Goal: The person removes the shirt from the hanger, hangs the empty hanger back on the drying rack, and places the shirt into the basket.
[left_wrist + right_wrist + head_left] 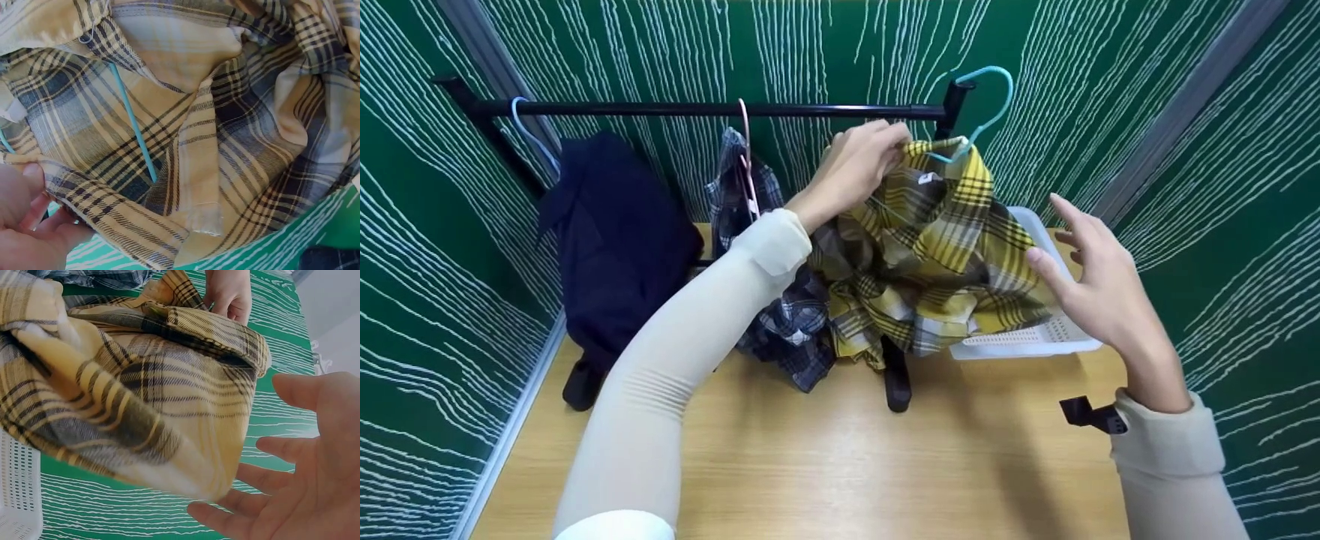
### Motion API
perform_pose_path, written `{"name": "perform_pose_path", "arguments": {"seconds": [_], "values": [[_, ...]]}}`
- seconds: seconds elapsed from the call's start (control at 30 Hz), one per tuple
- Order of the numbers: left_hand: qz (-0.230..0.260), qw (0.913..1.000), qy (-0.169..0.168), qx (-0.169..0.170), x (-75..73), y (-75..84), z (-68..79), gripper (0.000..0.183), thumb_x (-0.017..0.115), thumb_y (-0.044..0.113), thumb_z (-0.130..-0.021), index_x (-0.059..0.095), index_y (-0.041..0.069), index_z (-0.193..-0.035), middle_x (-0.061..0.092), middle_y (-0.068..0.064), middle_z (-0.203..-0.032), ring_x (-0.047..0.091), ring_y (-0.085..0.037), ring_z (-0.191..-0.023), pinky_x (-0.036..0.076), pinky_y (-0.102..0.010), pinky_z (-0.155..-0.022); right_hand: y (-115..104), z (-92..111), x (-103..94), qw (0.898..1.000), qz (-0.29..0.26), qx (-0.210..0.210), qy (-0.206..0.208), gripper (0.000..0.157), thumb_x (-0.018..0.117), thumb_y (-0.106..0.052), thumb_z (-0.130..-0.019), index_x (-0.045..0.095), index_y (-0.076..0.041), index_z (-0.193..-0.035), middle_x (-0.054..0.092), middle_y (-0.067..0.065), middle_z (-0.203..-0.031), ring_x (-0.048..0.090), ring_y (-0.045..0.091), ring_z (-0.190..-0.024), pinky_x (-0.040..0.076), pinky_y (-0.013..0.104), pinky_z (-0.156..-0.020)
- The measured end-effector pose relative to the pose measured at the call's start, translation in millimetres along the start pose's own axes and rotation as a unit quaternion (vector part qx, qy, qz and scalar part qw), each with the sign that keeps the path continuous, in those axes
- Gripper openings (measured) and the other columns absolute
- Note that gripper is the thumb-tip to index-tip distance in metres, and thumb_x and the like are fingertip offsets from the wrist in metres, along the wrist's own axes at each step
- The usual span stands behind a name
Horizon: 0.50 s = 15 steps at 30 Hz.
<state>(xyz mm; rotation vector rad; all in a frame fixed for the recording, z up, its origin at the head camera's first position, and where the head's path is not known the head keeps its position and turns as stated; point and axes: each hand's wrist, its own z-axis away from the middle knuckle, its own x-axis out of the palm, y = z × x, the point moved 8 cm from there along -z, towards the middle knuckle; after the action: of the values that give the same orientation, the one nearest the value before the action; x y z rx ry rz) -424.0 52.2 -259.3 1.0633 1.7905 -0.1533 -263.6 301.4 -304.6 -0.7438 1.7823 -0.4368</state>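
A yellow plaid shirt hangs bunched at the right end of the rack. Inside it is a turquoise hanger, whose hook rises beside the rack's end post; whether the hook bears on the post I cannot tell. My left hand pinches the shirt's collar edge between thumb and fingers, as the left wrist view also shows, where one arm of the hanger runs inside the cloth. To the right, my right hand is spread beside the shirt's shoulder. In the right wrist view its fingers are extended, close to the cloth.
A black clothes rack stands on the wooden table. From it hang a dark navy garment on a blue hanger and a blue plaid shirt by a pink hanger. Behind the yellow shirt is a white basket.
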Motion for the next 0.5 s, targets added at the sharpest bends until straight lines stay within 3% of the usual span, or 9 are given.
{"name": "perform_pose_path", "arguments": {"seconds": [0.37,0.5], "values": [[-0.005,0.9966,-0.004,-0.082,18.4,-9.9,25.1,0.014,0.055,0.020,-0.111,0.069,0.017,-0.112,0.066,0.000,-0.100,0.060,-0.016,-0.089,0.051,-0.032,-0.078,12.3,-9.1,22.7,1.000,0.020,-0.017,0.009,0.053,0.062,-0.036,-0.108,0.056,-0.011,-0.154,0.061,0.020,-0.146,0.056,0.042,-0.133,0.042,0.066,-0.108],[-0.018,0.9953,0.002,-0.095,22.8,-11.0,32.6,0.012,0.057,0.022,-0.110,0.069,0.018,-0.109,0.066,0.001,-0.099,0.062,-0.017,-0.091,0.052,-0.035,-0.080,17.3,-12.0,27.7,0.998,0.030,-0.038,0.052,0.042,0.065,-0.027,-0.107,0.065,-0.008,-0.145,0.071,0.021,-0.129,0.063,0.034,-0.107,0.046,0.043,-0.088]]}}
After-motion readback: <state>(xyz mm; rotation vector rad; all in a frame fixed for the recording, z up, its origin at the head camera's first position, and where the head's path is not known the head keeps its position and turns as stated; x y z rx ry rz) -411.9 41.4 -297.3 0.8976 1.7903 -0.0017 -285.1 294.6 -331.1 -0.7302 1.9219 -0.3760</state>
